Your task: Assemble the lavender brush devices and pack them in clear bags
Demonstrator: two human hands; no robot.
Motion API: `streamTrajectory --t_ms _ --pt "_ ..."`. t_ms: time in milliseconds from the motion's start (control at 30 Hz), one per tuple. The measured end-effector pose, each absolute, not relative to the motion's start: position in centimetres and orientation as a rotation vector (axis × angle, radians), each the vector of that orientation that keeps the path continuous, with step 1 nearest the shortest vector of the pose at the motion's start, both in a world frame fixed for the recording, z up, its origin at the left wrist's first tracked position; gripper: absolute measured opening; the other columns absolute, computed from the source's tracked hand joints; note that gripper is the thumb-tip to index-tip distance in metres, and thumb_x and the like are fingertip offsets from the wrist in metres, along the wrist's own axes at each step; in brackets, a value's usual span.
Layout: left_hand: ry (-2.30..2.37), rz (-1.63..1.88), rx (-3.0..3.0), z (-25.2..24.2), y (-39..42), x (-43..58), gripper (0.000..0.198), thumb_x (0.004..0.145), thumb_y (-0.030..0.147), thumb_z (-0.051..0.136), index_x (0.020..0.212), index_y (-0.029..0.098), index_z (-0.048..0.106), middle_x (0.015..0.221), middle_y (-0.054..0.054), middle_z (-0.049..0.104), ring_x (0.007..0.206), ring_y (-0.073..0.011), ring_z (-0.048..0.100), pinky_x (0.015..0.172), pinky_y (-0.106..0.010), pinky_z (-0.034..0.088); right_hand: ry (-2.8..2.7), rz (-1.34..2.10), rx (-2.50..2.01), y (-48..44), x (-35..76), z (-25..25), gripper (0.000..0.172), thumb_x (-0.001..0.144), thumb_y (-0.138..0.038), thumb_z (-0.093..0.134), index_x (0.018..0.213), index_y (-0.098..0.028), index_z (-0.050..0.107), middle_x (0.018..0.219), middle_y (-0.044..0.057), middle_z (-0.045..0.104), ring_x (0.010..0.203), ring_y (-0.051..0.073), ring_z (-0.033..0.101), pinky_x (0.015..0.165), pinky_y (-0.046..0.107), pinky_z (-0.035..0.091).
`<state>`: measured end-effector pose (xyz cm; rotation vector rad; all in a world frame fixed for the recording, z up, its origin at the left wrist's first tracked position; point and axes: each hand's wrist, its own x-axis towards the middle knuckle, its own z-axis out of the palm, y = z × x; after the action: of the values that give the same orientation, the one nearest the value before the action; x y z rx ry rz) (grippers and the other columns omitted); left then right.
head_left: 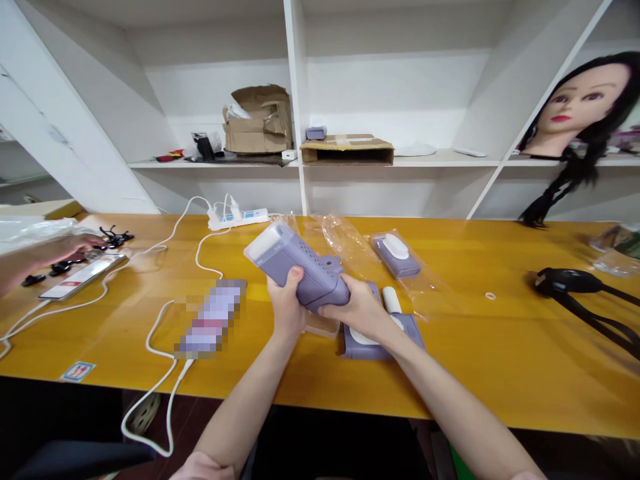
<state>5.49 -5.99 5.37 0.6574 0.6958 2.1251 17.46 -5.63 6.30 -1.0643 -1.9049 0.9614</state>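
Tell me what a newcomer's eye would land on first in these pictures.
First comes the purple holed plastic gadget, gripped by the person's left hand and right hand above the yellow table. Next, at the right on the white shelf, sits a mannequin head with long dark hair.
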Motion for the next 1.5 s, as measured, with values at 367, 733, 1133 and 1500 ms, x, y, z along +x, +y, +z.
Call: streamTrajectory --t_ms 367,733,1133,1500 --pt "0.867 2.122 0.802 6.8 -6.5 5.4 0.074 0.066 0.030 0.073 0.130 0.033 0.037 0.130 -0.005 0.050 0.115 -0.0197 0.052 0.095 -0.030 0.043 -1.988 0.470 -1.272 -6.2 17.3 6.6 0.029 0.065 -0.035 0.065 0.086 -0.019 0.055 0.072 0.003 0.065 0.065 0.020 0.058 0.057 0.028 0.038" --pt "0.814 2.191 0.706 7.4 -4.6 5.7 0.054 0.068 0.032 0.069 0.117 0.026 0.044 0.110 -0.004 0.056 0.099 -0.0181 0.058 0.087 -0.031 0.045 -1.976 0.141 -1.268 -6.0 16.2 6.3 0.019 0.068 -0.031 0.057 0.083 -0.021 0.050 0.071 0.004 0.066 0.063 0.023 0.061 0.053 0.027 0.031" --pt "0.736 2.105 0.512 6.6 -3.3 5.3 0.053 0.066 0.030 0.069 0.115 0.026 0.047 0.101 -0.002 0.060 0.093 -0.0178 0.060 0.082 -0.031 0.048 -2.074 0.111 -1.313 -5.6 16.7 6.4 0.019 0.065 -0.028 0.053 0.081 -0.021 0.046 0.064 0.001 0.060 0.058 0.021 0.056 0.050 0.025 0.026" --pt "0.695 2.052 0.532 6.6 -2.9 5.0 0.047 0.065 0.030 0.070 0.107 0.025 0.049 0.093 0.000 0.060 0.088 -0.0168 0.060 0.080 -0.030 0.048 -2.165 0.028 -1.270 -5.4 17.2 6.5 0.017 0.069 -0.031 0.053 0.081 -0.020 0.045 0.059 0.000 0.056 0.054 0.019 0.055 0.049 0.025 0.024"
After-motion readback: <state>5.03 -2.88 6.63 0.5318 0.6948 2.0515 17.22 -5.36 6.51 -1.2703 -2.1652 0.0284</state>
